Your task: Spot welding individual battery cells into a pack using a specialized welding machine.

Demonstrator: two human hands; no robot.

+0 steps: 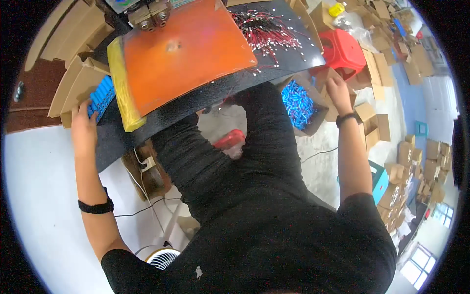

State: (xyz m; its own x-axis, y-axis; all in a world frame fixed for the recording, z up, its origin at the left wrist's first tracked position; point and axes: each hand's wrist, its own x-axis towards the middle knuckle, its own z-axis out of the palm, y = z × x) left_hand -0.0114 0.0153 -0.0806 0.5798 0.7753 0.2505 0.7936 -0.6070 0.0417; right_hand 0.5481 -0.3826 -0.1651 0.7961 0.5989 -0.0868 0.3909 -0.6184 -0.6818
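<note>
On the left, my left hand [84, 126] is at the near end of a stack of blue cylindrical battery cells [103, 97], which stands beside an open cardboard box. Its thumb and fingers close round the end cells. Over on the right, my right hand [338, 89] is closed at the flap of a cardboard box [320, 113], and whatever its fingers hold is hidden. That box contains many loose blue cells [297, 104]. Between my hands, an orange sheet [181, 54] with a yellow wrapped edge [122, 88] covers part of the dark table [196, 100].
A bundle of red and black wires [269, 32] with white ends lies at the table's far right. Metal machine parts [154, 17] stand at the back. A red plastic stool [342, 51] is beyond the right box. Cardboard boxes [374, 130] crowd the floor at right.
</note>
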